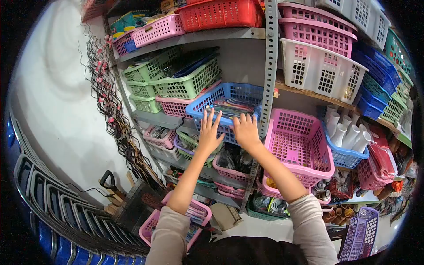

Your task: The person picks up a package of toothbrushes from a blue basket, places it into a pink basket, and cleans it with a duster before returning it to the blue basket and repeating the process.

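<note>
A blue plastic basket sits on a middle shelf and holds a bundle of thin items in clear wrapping; their kind is hard to make out. My left hand is at the basket's front left, fingers spread and stretched toward its rim. Close beside it on the right, my right hand lies over the front rim with its fingers apart and slightly bent. Neither hand is visibly closed round anything. Whether the fingertips press on the rim cannot be told.
Green baskets stand left of the blue one. A metal shelf post rises just right of it. Further right are a pink basket and white vases. Stacked chairs line the lower left; a pink basket is below.
</note>
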`<state>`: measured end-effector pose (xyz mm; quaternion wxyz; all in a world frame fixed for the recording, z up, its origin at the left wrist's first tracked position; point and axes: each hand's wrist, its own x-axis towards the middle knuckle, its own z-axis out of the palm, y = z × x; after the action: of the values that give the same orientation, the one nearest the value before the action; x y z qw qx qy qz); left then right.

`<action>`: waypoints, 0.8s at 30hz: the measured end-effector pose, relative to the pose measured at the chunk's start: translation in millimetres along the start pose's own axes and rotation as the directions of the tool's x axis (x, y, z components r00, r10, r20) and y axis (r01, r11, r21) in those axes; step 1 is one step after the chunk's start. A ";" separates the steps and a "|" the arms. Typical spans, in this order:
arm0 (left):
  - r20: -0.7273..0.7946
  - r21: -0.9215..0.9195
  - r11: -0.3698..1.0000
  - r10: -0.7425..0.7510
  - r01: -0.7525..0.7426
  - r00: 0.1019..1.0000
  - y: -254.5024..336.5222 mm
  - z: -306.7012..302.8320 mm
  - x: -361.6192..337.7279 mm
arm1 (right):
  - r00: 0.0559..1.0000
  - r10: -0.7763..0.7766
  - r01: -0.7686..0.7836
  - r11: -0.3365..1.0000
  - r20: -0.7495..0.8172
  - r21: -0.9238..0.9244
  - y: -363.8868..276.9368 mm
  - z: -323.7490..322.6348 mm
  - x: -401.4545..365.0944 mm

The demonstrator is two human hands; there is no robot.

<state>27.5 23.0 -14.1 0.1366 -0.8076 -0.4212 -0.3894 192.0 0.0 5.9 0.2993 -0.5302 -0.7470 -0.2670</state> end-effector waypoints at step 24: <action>0.185 -0.008 0.718 -0.683 0.696 0.707 38.6 -5.6 -385.8 | 0.682 -0.417 -0.444 0.418 0.601 0.793 -228.5 145.7 -308.8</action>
<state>-76.9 -224.9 -293.3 -0.0861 -0.6264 -0.6869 -0.3584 30.4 -158.4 -337.0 0.2128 -0.3449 -0.8125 0.4191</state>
